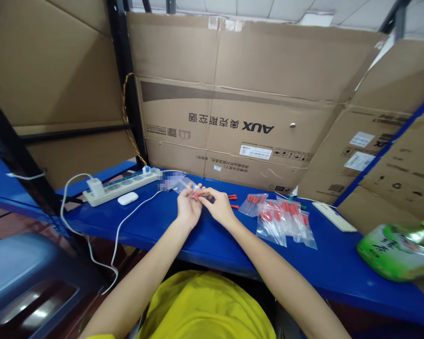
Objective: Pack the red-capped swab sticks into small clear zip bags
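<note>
My left hand (190,207) is closed around a small clear plastic zip bag (184,183), held just above the blue tabletop. Red showing between my fingertips looks like small red pieces (197,193) in or at the bag. My right hand (217,206) meets the left one, its thumb and fingers pinched at the bag's near end; exactly what lies between them is partly hidden. Just beyond my right hand are a few loose red slim pieces (234,207). Farther right lies a pile of clear zip bags (272,230) with red pieces inside.
A white power strip (123,186) with a plugged-in charger (96,187) and a white earbud case (127,198) are on the left, with cables hanging over the edge. At right are a pale flat device (334,216) and a green bottle (395,252). Cardboard (229,113) walls the back.
</note>
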Demonstrator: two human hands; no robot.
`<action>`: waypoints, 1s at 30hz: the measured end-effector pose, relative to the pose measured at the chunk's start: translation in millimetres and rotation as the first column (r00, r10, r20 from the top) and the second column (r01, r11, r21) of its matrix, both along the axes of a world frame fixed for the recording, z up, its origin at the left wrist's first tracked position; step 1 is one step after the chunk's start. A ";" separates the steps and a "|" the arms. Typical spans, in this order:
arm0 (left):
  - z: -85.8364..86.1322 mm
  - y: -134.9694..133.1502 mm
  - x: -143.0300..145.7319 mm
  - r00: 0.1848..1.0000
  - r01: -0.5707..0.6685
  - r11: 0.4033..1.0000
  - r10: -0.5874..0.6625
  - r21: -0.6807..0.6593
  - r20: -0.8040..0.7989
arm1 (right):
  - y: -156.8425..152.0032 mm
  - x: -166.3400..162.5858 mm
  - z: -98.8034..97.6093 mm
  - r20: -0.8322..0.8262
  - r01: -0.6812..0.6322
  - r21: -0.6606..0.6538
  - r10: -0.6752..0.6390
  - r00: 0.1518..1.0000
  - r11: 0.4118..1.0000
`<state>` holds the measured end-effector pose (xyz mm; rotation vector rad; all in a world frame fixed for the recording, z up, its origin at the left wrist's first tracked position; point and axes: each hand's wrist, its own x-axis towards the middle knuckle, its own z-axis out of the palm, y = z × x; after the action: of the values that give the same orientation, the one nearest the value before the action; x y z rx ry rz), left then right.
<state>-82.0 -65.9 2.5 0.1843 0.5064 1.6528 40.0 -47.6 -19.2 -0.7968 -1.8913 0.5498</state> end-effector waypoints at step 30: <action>9.9 -8.4 1.6 0.998 0.058 0.997 -0.058 0.043 0.012 | -11.0 8.3 8.5 0.295 0.151 0.231 -0.217 0.931 0.961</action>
<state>-80.5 -74.3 12.3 0.2173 0.4520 1.6078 48.3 -58.6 -10.7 -0.9578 -2.0956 0.1075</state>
